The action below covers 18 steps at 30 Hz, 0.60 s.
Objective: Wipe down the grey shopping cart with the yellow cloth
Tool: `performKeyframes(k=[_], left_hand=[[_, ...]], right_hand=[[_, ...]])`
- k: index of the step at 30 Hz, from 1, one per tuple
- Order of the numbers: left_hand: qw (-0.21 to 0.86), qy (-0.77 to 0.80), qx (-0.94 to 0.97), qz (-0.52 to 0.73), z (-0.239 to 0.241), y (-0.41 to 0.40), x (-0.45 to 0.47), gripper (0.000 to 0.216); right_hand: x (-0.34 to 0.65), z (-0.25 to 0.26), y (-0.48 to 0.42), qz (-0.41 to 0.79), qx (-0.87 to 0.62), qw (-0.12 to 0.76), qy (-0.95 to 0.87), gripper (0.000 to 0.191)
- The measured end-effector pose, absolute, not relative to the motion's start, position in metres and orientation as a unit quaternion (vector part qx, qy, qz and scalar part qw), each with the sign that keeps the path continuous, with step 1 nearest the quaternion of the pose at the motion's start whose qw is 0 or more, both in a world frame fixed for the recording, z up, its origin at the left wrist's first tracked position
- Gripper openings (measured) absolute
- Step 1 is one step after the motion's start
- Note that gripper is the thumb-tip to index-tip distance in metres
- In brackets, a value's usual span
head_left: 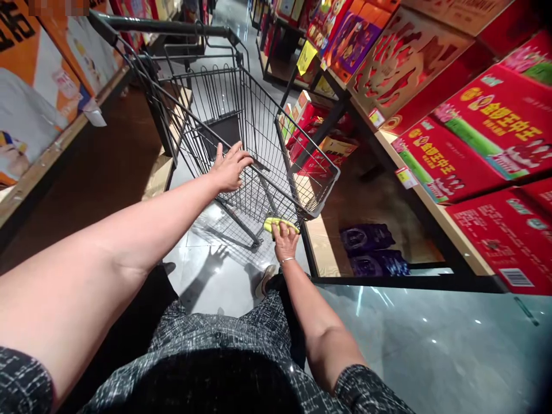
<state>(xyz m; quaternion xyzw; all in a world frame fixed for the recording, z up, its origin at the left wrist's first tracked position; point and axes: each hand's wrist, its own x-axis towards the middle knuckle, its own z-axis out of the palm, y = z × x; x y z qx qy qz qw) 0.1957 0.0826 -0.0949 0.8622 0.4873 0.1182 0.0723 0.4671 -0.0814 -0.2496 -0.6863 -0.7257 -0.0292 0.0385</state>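
While the right hand [285, 244] holds a yellow-green thing [269, 223], its grip is closed around it, with the fingers bent over the top. That thing is low down, near the end of a big wire shopping cart [259, 146]; I cannot tell if they touch. The left hand [230, 168] is over the cart's side, and its grip is spread apart with nothing in it. I cannot tell if it touches the wire.

The floor [431, 339] is gray, smooth and shiny. Lights gleam on it, and a dark hand shadow [209, 270] lies near a shoe [264, 282].

The cart stands between two rows of shelves in a shop. The right shelf [461, 238] has a wooden edge with small price tags, and bright red boxes [500, 123] are piled on it. Purple bags [366, 241] lie lower down. The left shelf [64, 141] has a wooden edge too, and holds big orange and white boxes [38, 75]. A yellow sign [307, 57] hangs farther off.
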Motion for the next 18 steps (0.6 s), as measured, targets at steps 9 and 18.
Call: performKeyframes(k=[9, 18], left_hand=[[0.055, 0.535, 0.839, 0.084, -0.081, 0.075, 0.211, 0.076], [0.091, 0.359, 0.928, 0.040, -0.082, 0.023, 0.290, 0.091]], right_hand=[[0.486, -0.237, -0.094, -0.044, -0.673, 0.060, -0.736, 0.052], [0.513, -0.175, -0.075, -0.252, -0.631, 0.310, -0.665, 0.053]])
